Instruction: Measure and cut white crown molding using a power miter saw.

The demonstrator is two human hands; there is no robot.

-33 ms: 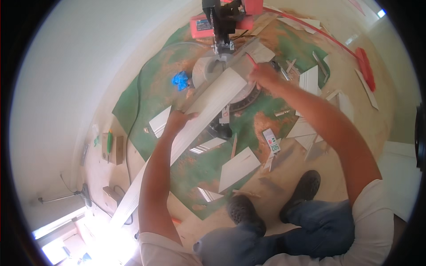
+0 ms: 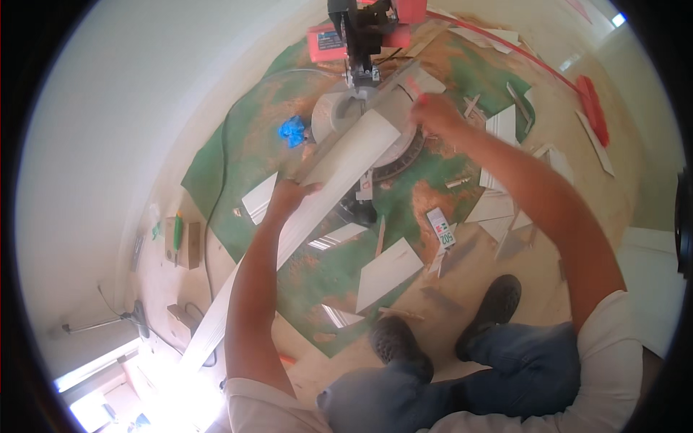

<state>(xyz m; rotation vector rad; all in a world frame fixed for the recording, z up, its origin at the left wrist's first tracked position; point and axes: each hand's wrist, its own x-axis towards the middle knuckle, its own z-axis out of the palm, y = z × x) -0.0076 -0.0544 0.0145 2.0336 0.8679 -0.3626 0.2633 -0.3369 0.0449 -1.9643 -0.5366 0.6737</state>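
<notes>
A long white grooved board (image 2: 346,159) lies diagonally across the grey turntable (image 2: 393,151) of a red-and-black mitre saw (image 2: 354,40), whose head stands above it. My left hand (image 2: 292,191) grips the board's edge, its thumb across the top. My right hand (image 2: 437,115), beyond the board's squared end, is closed on a slim red pencil or marker, mostly hidden by the fingers, over the right side of the saw's base.
A sawdust-covered green mat (image 2: 289,281) carries white offcuts (image 2: 386,270), a blue crumpled item (image 2: 292,130) and a label strip (image 2: 440,227). Left are a cardboard box (image 2: 188,245), green tool (image 2: 177,231) and cable. A red broom (image 2: 592,115) lies right; my shoes (image 2: 487,310) are below.
My right hand has shifted slightly to the right with the red pencil or marker. My left hand and the board look almost unchanged.
</notes>
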